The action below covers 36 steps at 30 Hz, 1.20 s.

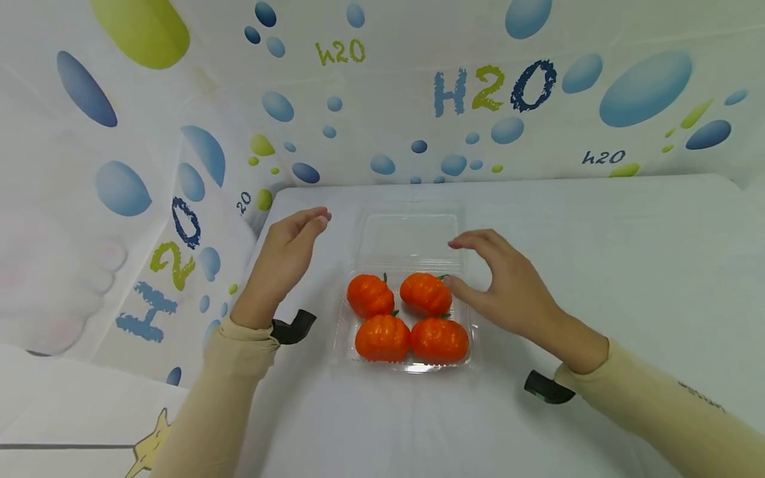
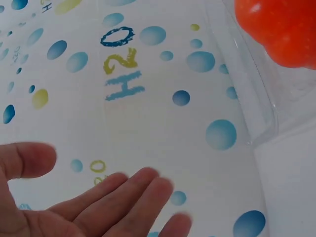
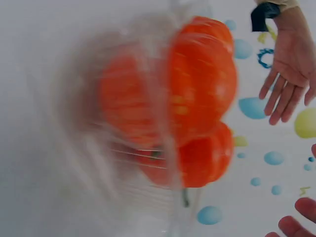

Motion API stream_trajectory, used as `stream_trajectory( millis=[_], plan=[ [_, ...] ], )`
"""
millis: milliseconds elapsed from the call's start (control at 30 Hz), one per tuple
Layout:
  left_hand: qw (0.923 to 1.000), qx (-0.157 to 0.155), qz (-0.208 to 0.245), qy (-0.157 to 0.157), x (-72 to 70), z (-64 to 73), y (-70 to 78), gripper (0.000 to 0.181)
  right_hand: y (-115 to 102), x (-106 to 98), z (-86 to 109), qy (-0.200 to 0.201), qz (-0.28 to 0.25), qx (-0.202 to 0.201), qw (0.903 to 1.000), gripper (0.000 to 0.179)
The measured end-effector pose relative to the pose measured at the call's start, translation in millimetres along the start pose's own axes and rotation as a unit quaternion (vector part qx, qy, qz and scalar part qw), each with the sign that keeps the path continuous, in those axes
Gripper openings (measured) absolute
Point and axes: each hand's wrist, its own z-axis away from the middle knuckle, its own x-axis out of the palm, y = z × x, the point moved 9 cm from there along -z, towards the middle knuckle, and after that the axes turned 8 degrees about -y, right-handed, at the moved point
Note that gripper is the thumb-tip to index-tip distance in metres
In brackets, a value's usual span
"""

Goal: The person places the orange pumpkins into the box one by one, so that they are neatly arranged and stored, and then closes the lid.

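Note:
Several small orange pumpkins with green stems sit in two rows in a clear plastic clamshell box [image 1: 418, 367]. Its lid [image 1: 412, 236] lies folded back on the far side. My left hand [image 1: 285, 251] hovers to the left of the box, fingers extended and thumb apart, holding nothing. Over the box's right side is my right hand [image 1: 508, 285], also holding nothing, with fingers loosely bent. Its thumb tip overlaps the edge of the back right pumpkin [image 1: 425, 294] in the head view. In the right wrist view the fingertips [image 3: 292, 228] show apart from the pumpkins [image 3: 202, 94].
A white cloth covers the table [image 1: 627, 279]. Behind it and to the left hangs a white sheet [image 1: 382, 86] printed with blue and green drops and H2O lettering. Black wrist mounts [image 1: 293, 327] stick out from both sleeves.

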Motion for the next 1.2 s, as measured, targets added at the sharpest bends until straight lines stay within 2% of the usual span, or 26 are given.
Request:
stream_trajectory(
  millis=[133,200,267,333,400,467,500,567,633,667,733,833,867,900,967,1033,1067,1133,1167,1200],
  plan=[
    [0.9961,0.057,0.03,0.061,-7.7,0.1,13.2,0.051,-10,-9,-14.4,-0.002,-0.007,0.005,1.0,0.062],
    [0.9874,0.099,0.07,0.102,-13.8,1.3,20.0,0.048,-14,-13,-20.9,-0.002,-0.016,0.007,0.9998,0.068],
    [0.9706,0.144,0.127,0.145,-20.9,3.1,25.3,0.045,-13,-17,-28.2,0.001,-0.034,0.011,0.9994,0.073],
    [0.9464,0.188,0.193,0.179,-27.9,3.9,28.2,0.043,-7,-20,-35.5,0.003,-0.069,0.025,0.9973,0.076],
    [0.9249,0.207,0.254,0.193,-33.1,1.2,26.0,0.043,4,-22,-42.4,0.002,-0.12,0.052,0.9915,0.078],
    [0.9151,0.188,0.309,0.178,-34.6,-7.4,18.5,0.046,19,-22,-48.3,-0.001,-0.18,0.087,0.9798,0.078],
    [0.9114,0.167,0.34,0.161,-33.6,-13.0,13.2,0.049,27,-22,-50.5,-0.002,-0.207,0.108,0.9723,0.078],
    [0.9097,0.111,0.383,0.116,-29.0,-25.7,-1.4,0.057,43,-20,-53.7,-0.004,-0.26,0.15,0.9539,0.078],
    [0.899,0.054,0.43,0.066,-21.7,-37.1,-18.1,0.068,58,-16,-56.2,-0.008,-0.313,0.185,0.9315,0.079],
    [0.8899,0.027,0.453,0.043,-17.7,-41.9,-26.9,0.073,65,-13,-57.0,-0.012,-0.341,0.201,0.9181,0.081],
    [0.8648,-0.022,0.502,-0.002,-8.3,-49.9,-44.8,0.08,77,-4,-57.1,-0.023,-0.402,0.228,0.8866,0.083],
    [0.8119,-0.088,0.575,-0.054,6.7,-55.7,-67.0,0.086,92,10,-54.8,-0.035,-0.497,0.25,0.8301,0.084],
    [0.7918,-0.103,0.598,-0.07,11.5,-57.0,-72.8,0.088,96,14,-53.5,-0.036,-0.526,0.254,0.8107,0.084],
    [0.7749,-0.115,0.616,-0.083,16.0,-57.9,-77.7,0.09,100,19,-52.1,-0.038,-0.551,0.256,0.793,0.084],
    [0.7435,-0.128,0.648,-0.104,23.2,-60.2,-85.7,0.093,106,26,-50.1,-0.039,-0.604,0.257,0.7534,0.087],
    [0.7184,-0.133,0.672,-0.121,29.2,-62.7,-92.1,0.097,111,33,-48.7,-0.038,-0.652,0.257,0.7126,0.093],
    [0.7081,-0.137,0.681,-0.126,32.3,-63.5,-94.4,0.098,113,37,-47.8,-0.039,-0.673,0.257,0.692,0.096],
    [0.6967,-0.142,0.689,-0.138,38.0,-64.9,-98.4,0.099,116,44,-46.5,-0.04,-0.712,0.258,0.6523,0.1],
    [0.6935,-0.146,0.691,-0.143,40.8,-65.5,-99.9,0.099,118,47,-45.7,-0.041,-0.726,0.259,0.6361,0.101],
    [0.6933,-0.148,0.69,-0.146,43.4,-66.2,-101.4,0.099,118,50,-45.1,-0.044,-0.734,0.26,0.6255,0.102]
  ],
)
